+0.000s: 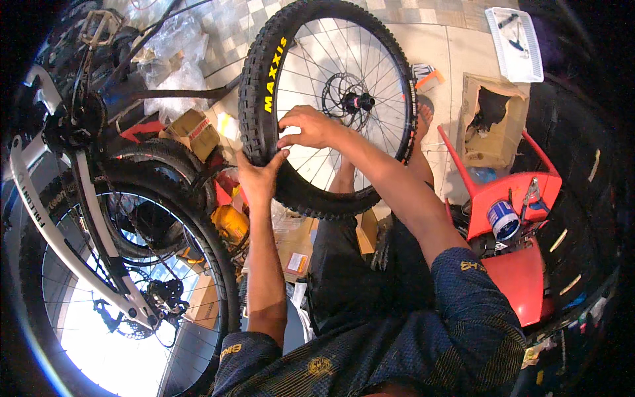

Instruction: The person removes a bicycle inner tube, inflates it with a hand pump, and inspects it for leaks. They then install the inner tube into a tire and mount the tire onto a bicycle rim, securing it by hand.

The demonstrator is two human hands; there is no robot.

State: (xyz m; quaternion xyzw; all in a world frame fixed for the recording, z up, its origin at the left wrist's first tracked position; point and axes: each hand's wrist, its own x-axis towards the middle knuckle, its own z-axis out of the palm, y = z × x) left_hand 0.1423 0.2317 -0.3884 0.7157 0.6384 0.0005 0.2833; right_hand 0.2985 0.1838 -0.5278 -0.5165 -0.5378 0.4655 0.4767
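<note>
A bicycle wheel point(389, 46) stands tilted before me, with spokes, a disc rotor point(331, 99) and a dark hub point(359, 102). Its knobby black tire point(254, 86) has yellow lettering on the sidewall. My left hand point(258, 176) grips the tire's near left part from outside, thumb over the sidewall and fingertips hidden behind the tread. Just above it, my right hand point(309, 128) is closed at the tire's inner edge, with bent fingers and thumb against the rim. My right forearm crosses over the lower spokes.
On the left stands a bicycle with a white frame point(49, 218) and a large rear wheel point(228, 278). A red stool point(516, 192) at right carries a blue-and-white tub point(503, 220) and tools. Beyond lie a torn carton point(493, 149), a white basket point(522, 66) and plastic wrapping point(175, 53).
</note>
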